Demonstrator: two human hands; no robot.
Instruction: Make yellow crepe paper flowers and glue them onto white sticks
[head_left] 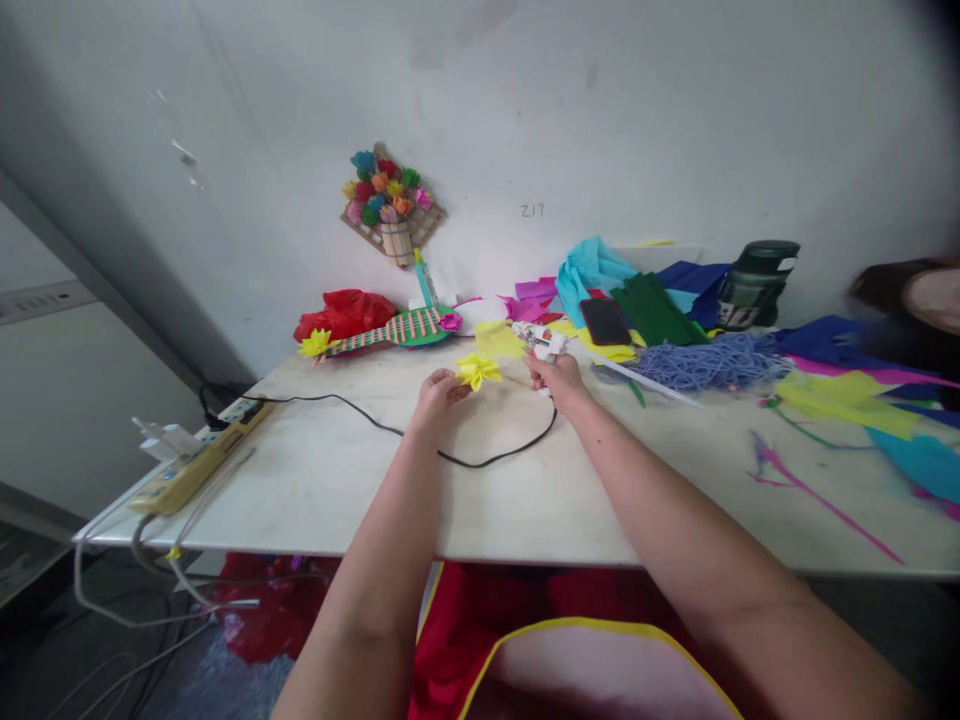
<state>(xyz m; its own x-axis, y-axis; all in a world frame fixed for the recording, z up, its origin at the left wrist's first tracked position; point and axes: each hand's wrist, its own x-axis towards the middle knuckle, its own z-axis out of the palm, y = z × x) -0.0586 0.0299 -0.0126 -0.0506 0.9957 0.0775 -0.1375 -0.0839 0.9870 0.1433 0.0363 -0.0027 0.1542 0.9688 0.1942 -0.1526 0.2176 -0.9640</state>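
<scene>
My left hand (442,393) is closed in a pinch on the edge of a yellow paper flower (478,372), which faces up over the middle of the table. My right hand (553,378) is wrapped round a white hot glue gun (541,342), its nozzle pointing left and away from me. A long clear glue stick (637,375) sticks out of the gun's back towards the right. From the gun's handle a black cord (480,466) loops left across the table. Behind the flower lies a green lute-shaped craft piece (412,328) with pale strips and paper flowers.
A yellow power strip (191,465) with chargers sits along the left edge. Crepe paper (660,308), a phone (604,322), bluish strings (701,362) and a dark green bottle (757,285) crowd the back right. A flower decoration (390,205) hangs on the wall. Someone's blurred head shows far right.
</scene>
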